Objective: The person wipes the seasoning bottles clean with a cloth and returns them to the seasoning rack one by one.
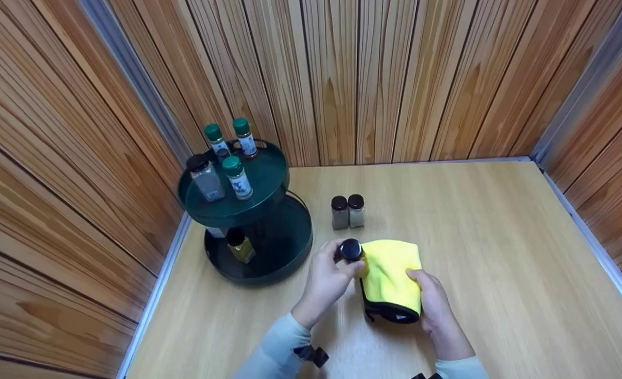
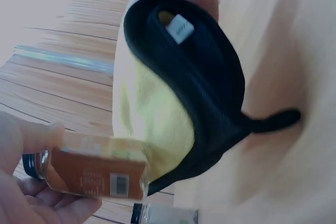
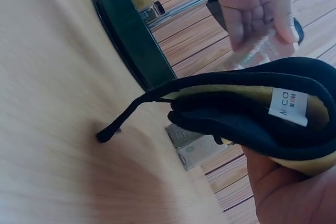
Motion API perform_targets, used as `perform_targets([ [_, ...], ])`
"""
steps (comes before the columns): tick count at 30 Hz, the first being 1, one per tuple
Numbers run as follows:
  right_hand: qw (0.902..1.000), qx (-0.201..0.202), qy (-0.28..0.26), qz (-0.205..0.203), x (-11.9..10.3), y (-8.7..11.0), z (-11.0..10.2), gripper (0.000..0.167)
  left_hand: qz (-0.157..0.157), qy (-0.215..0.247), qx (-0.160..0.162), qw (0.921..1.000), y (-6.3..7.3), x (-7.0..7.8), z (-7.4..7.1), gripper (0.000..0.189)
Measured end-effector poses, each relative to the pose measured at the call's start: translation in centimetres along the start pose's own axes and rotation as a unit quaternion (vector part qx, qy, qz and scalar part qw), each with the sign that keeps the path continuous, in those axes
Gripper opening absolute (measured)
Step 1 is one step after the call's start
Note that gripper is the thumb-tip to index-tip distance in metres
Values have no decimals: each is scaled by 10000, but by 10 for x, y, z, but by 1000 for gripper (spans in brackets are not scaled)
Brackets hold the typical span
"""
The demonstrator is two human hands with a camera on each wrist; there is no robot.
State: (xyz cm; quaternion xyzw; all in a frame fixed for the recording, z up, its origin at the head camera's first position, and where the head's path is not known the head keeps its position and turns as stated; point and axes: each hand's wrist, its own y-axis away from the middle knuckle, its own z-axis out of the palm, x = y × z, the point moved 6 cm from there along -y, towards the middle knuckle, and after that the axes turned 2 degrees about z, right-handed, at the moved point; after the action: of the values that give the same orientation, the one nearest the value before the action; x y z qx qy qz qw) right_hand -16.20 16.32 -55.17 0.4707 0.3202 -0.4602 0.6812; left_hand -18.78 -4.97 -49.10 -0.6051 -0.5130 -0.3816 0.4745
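My left hand grips a spice jar by its upper part. The jar has a black cap, clear walls and orange-brown contents, and its barcode side shows in the left wrist view. A folded yellow cloth with black edging is in my right hand, thumb on the near face and the other fingers hidden behind it. The jar's side meets the cloth's left edge. From the cloth's lower edge hang a black loop and a white tag. Both hands are above the table.
Two dark-capped jars stand behind the cloth. To the left is a dark green two-tier rack, with green-capped jars and a larger dark-capped jar on top. Its lower tier holds a yellowish jar. Wood-panelled walls surround the table.
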Motion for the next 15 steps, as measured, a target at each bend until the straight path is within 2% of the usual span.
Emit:
perform_targets([
  [3,9981,602,140,-40,24,-21,-17,29,184,-150,-23,9997,-6,-8,-4,40],
  [9,9961,745,469,-82,22,-18,-17,29,338,-342,-47,9988,-13,-11,-19,41],
  [12,9955,760,549,-130,19,-18,-18,29,274,-455,44,9986,-15,-15,-29,39],
  [15,9958,767,481,-137,16,-17,-20,29,71,-542,133,9984,-16,-19,-38,36],
])
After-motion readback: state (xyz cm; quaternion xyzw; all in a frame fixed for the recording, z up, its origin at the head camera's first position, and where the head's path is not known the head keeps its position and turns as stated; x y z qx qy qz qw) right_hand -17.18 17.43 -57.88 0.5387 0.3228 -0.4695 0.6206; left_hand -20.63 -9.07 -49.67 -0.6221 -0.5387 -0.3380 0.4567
